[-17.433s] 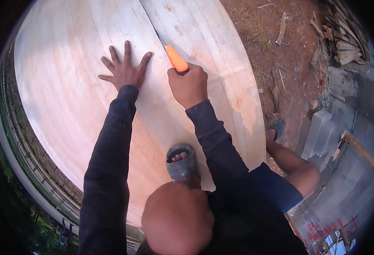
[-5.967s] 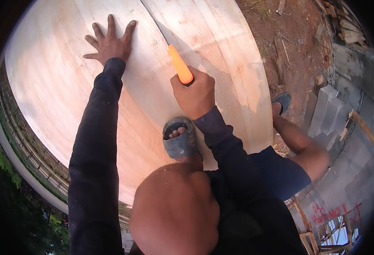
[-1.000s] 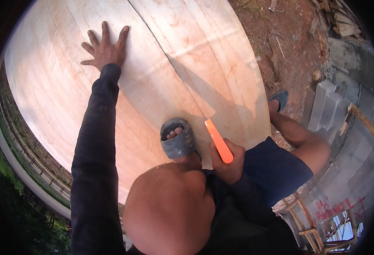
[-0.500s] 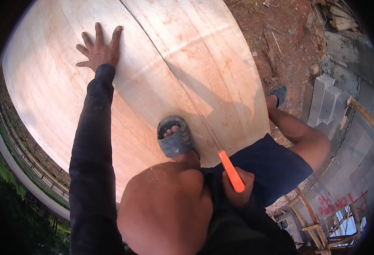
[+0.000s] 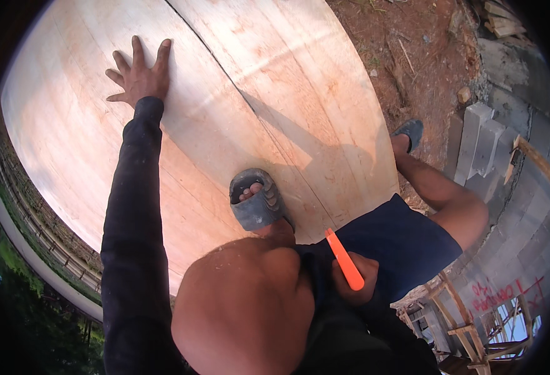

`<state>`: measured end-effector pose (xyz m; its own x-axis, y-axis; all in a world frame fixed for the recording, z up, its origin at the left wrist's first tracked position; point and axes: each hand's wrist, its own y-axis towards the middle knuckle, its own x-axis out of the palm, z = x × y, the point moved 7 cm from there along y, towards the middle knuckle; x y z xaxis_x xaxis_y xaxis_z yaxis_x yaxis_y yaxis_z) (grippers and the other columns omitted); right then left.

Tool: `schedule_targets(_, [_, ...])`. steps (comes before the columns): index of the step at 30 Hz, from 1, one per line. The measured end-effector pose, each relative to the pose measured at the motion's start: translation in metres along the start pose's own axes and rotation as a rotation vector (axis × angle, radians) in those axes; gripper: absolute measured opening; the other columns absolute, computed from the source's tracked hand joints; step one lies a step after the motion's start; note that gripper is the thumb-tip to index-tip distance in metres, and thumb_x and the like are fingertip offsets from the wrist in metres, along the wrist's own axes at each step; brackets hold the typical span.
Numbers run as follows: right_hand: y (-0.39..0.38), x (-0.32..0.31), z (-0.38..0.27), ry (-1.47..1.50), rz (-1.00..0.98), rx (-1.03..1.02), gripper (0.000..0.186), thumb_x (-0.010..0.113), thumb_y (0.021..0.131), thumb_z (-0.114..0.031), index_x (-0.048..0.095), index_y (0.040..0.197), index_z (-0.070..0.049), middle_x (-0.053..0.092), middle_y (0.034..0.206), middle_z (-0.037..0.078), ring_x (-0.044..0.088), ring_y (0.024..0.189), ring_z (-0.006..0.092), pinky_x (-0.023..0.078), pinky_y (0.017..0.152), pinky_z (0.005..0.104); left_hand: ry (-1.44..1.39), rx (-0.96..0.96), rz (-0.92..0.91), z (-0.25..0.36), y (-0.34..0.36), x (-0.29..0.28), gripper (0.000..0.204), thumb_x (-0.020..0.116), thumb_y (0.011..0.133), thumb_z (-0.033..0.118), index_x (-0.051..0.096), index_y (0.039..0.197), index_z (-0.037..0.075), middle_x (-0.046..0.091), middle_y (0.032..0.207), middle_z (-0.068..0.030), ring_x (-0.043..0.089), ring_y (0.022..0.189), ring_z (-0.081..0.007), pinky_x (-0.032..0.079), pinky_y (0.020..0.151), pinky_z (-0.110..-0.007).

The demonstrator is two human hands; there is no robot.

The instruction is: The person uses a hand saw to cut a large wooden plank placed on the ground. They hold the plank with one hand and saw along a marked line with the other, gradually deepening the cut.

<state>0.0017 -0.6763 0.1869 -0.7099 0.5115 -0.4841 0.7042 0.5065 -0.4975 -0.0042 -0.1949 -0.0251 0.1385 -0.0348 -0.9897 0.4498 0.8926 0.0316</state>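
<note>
My left hand (image 5: 139, 80) lies flat, fingers spread, on the upper left of a large pale plywood sheet (image 5: 287, 56). My right hand (image 5: 364, 278) is closed round the orange handle of a saw (image 5: 344, 256), low at the sheet's near edge. The thin blade reaches up-left along a straight dark line that runs to the far edge. My foot in a grey slide sandal (image 5: 253, 206) rests on the sheet left of that line, with my bare bent knee (image 5: 237, 306) below it.
Reddish dirt (image 5: 400, 69) borders the sheet on the right. Beyond lie grey concrete blocks (image 5: 478, 140), scrap timber (image 5: 500, 19), a loose plank (image 5: 534, 165) and wooden framing (image 5: 456, 325). My other sandalled foot (image 5: 409, 134) is beside the sheet. Greenery and a pale strip run along the left.
My right hand with the saw has moved down and rightward, toward my body, over the last second. My left hand stays spread on the sheet, appearing slightly further left in the picture.
</note>
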Motion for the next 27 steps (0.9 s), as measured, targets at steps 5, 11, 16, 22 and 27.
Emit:
schedule_targets(5, [0.076,0.044,0.002,0.098,0.006,0.064,0.011,0.071,0.079,-0.006,0.065,0.083,0.004,0.063,0.067,0.020,0.067,0.058,0.0320,0.052,0.055,0.0364,-0.021,0.007,0.011,0.005,-0.001,0.002,0.090,0.049,0.082,0.082,0.034,0.156,0.035,0.019,0.166,-0.0153,0.009,0.152,-0.0460,0.001,0.109,-0.080])
schedule_targets(11, [0.163,0.093,-0.004,0.065,0.061,0.005,0.014,0.069,0.081,-0.011,0.062,0.079,0.002,0.061,0.064,0.022,0.069,0.066,0.0386,0.052,0.056,0.0392,-0.008,0.025,0.022,0.009,0.001,0.003,0.090,0.049,0.081,0.083,0.035,0.155,0.035,0.021,0.165,-0.0152,0.011,0.151,-0.0459,0.003,0.108,-0.082])
schedule_targets(16, [0.028,0.010,0.001,0.031,0.067,-0.071,0.015,0.068,0.080,0.001,0.056,0.071,0.003,0.056,0.059,0.011,0.055,0.047,0.0214,0.042,0.049,0.0326,0.005,0.019,0.010,0.001,0.001,0.004,0.092,0.045,0.081,0.087,0.034,0.156,0.035,0.019,0.165,-0.0161,0.008,0.151,-0.0485,0.004,0.107,-0.082])
schedule_targets(22, [0.073,0.040,-0.002,0.126,0.111,0.012,0.015,0.068,0.081,0.001,0.057,0.071,0.004,0.056,0.058,0.011,0.053,0.050,0.0123,0.040,0.048,0.0331,0.023,0.017,0.018,-0.002,-0.001,0.006,0.091,0.047,0.081,0.086,0.034,0.156,0.036,0.020,0.165,-0.0151,0.009,0.151,-0.0472,0.004,0.108,-0.082])
schedule_targets(27, [0.193,0.097,-0.023,0.046,0.051,0.027,0.017,0.069,0.082,-0.014,0.062,0.078,0.001,0.063,0.065,0.022,0.068,0.065,0.0386,0.053,0.057,0.0406,-0.006,0.017,0.024,0.013,0.005,0.003,0.090,0.050,0.081,0.082,0.035,0.156,0.034,0.021,0.165,-0.0137,0.011,0.151,-0.0458,0.002,0.109,-0.080])
